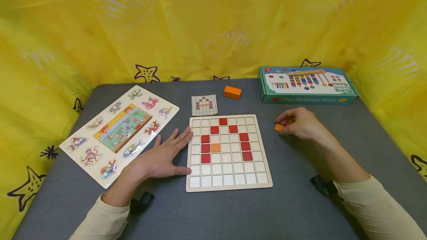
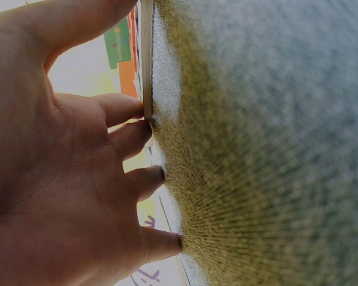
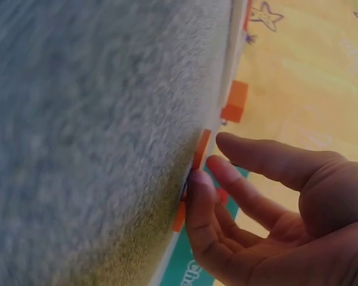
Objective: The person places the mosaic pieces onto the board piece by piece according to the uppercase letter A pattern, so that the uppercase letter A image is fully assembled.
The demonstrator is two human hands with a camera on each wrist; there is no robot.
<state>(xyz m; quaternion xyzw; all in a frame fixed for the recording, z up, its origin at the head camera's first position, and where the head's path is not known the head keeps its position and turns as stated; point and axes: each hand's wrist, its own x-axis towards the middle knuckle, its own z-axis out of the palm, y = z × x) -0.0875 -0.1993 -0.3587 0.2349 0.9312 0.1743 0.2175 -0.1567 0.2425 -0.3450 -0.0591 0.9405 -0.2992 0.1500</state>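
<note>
A cream grid board [image 1: 230, 187] lies in the middle of the table in the head view. Red tiles [image 1: 205, 157] form an arch on it, with one orange tile [image 1: 215, 147] inside. My left hand [image 1: 165, 156] lies flat and spread, thumb and fingertips against the board's left edge. In the left wrist view, the fingers [image 2: 130, 140] reach straight to that edge. Right of the board, my right hand [image 1: 301, 123] pinches a loose orange tile [image 1: 279, 127] down at the tabletop. A second orange piece [image 3: 179, 216] shows below the fingers in the right wrist view.
A small pattern card [image 1: 204, 112] lies behind the board, with an orange block [image 1: 232, 92] to its right. The green game box [image 1: 308, 99] stands at the back right. A sea-animal puzzle [image 1: 110, 175] lies left. Yellow curtain [image 1: 186, 29] surrounds the table's back and sides.
</note>
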